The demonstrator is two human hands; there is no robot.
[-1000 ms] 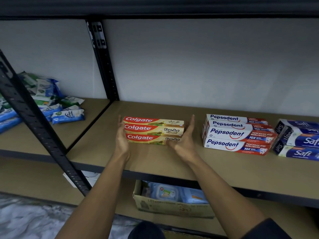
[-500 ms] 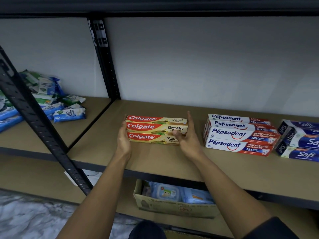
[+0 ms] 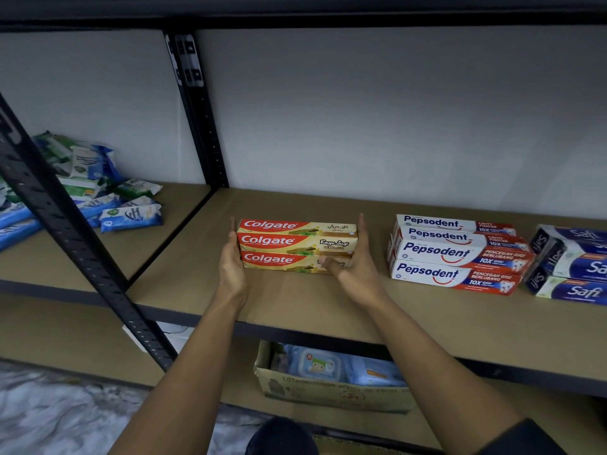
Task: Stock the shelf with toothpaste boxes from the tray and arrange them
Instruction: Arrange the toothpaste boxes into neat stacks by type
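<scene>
Stack of Colgate boxes [image 3: 297, 246] now pressed square between flat, straight-fingered left hand [image 3: 231, 267] and right hand [image 3: 358, 267], neither gripping; this group looks arranged.

Messy pile of blue and green wipe packs [image 3: 93, 188] off left, cardboard box [image 3: 328, 390] holding baby wipes [image 3: 315, 362] down low.

I see the Colgate boxes [image 3: 297, 246] lying in the middle of the shelf [image 3: 295, 300], with my left hand [image 3: 231, 267] flat on their left end and my right hand [image 3: 358, 267] on their right end. To the right of them, a bit apart, lie the Pepsodent boxes [image 3: 456, 254], and the Safi boxes [image 3: 571, 264] sit just beside those, at the far right. Past the post [image 3: 200, 126] on the left, a pile of packets [image 3: 98, 192] lies on the next board [image 3: 108, 254], and a cardboard box [image 3: 328, 389] sits on the lower shelf [image 3: 82, 339], under my arms.
</scene>
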